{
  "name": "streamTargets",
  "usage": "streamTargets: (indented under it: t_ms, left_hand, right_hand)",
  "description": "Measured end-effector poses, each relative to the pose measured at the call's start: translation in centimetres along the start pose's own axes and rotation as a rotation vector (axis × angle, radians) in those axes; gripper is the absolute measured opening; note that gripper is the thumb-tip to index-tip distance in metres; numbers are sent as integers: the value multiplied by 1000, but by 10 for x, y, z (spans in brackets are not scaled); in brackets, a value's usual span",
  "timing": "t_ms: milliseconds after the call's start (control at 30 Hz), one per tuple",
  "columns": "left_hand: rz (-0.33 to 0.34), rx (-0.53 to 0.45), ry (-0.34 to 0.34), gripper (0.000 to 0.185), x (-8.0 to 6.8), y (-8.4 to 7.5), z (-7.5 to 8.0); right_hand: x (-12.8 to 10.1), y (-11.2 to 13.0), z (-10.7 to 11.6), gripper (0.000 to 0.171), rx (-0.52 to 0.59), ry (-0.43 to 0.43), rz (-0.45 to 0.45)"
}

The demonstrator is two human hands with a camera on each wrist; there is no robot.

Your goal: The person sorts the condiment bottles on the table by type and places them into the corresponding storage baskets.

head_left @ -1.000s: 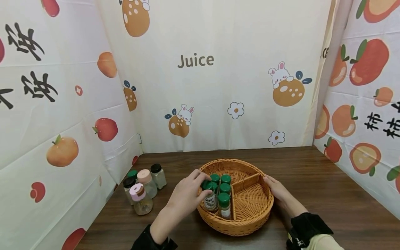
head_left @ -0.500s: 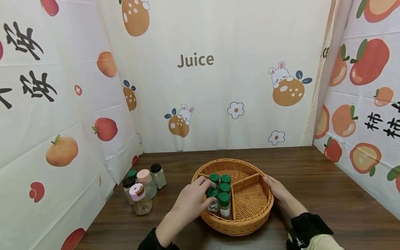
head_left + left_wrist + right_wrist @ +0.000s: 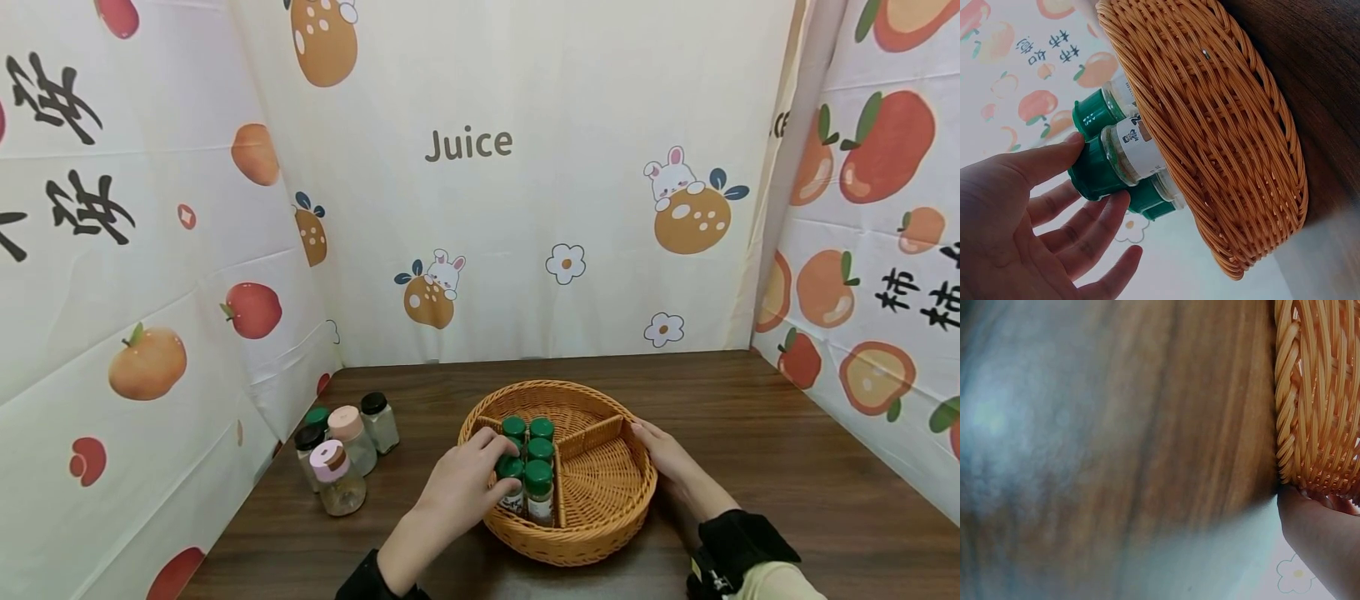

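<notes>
A round wicker basket (image 3: 609, 492) with divided sections stands on the table. Several small green-capped spice jars (image 3: 540, 450) stand upright together in its left section. My left hand (image 3: 467, 475) reaches over the basket's left rim and pinches the green cap of the front-left spice jar (image 3: 1099, 165) between thumb and fingers; its other fingers spread loosely in the left wrist view. On the opposite side, my right hand (image 3: 672, 461) holds the basket by its right rim. In the right wrist view, one finger (image 3: 1316, 534) lies against the basket's woven edge.
At the left of the table, several clear jars cluster: a pink-capped jar (image 3: 339, 479), a peach-capped one (image 3: 356, 442), a black-capped one (image 3: 381, 423) and others behind. Printed cloth walls (image 3: 525, 200) surround the brown wooden table (image 3: 750, 433) at the back and sides.
My left hand lowered its spice jar slightly and moved it right, beside the other green caps, then stayed almost still. My right hand and the basket have not moved.
</notes>
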State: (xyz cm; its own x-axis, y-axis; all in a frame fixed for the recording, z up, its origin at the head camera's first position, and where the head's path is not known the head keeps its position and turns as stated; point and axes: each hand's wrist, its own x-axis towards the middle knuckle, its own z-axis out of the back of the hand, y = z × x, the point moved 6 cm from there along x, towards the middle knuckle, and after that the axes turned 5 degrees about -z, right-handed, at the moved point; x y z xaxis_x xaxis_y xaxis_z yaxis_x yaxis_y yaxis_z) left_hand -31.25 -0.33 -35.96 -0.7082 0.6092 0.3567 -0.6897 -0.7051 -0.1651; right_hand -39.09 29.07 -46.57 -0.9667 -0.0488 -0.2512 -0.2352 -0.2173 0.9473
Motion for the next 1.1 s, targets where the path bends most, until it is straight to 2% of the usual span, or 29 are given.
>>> streamTargets:
  t_ms: [333,533,900,1100]
  left_hand:
    - [-13,43,12,30,0,-1,-2]
    - [-42,90,-9,31,-1,-2,-1]
    - [-46,81,-27,33,-3,0,3]
    - [-21,66,-8,32,-3,4,4]
  right_hand:
    - [0,1,0,64,-6,-6,-8]
    - [0,1,0,65,-11,-7,-15]
    - [0,1,0,65,-15,-9,-22]
    - [0,1,0,64,-7,-2,-19]
